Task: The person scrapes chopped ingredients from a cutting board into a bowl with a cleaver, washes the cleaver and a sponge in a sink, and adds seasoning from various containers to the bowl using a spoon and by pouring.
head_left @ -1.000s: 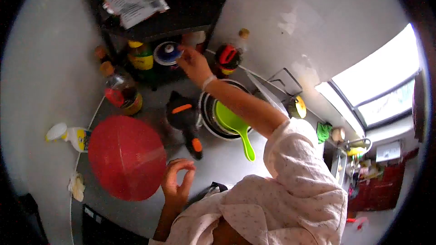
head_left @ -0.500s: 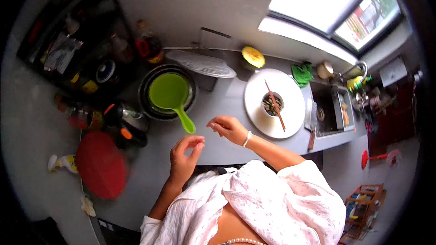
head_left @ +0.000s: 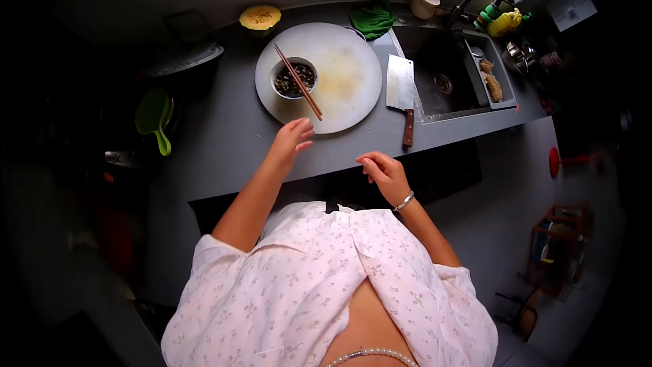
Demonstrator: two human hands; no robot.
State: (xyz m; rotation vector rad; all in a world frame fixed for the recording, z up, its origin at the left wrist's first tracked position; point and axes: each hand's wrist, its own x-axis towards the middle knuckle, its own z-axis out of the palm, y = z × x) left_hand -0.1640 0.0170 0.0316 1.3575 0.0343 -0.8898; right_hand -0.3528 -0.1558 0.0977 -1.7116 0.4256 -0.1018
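Observation:
My left hand (head_left: 293, 139) hovers at the near edge of a round white cutting board (head_left: 356, 105), fingers loosely spread and nothing in them. On the board stands a white bowl (head_left: 277, 87) of dark sauce with chopped bits, a pair of chopsticks (head_left: 309, 97) lying across its rim. My right hand (head_left: 386, 175) is over the counter's front edge, its fingers loosely bent and apart, with nothing visible in them. A cleaver (head_left: 401, 85) with a wooden handle rests flat on the counter between the board and the sink.
The sink (head_left: 435, 105) holds a grey side basket (head_left: 506, 103) with brownish pieces. Behind the board are a cut yellow melon (head_left: 260, 18) and a green cloth (head_left: 373, 19). A green ladle-like scoop (head_left: 153, 114) lies at the dim left. The counter's front edge (head_left: 319, 166) runs below my hands.
My view has turned right toward the board and sink. My hands have moved from beside the green scoop to in front of the board and cleaver, and are farther apart.

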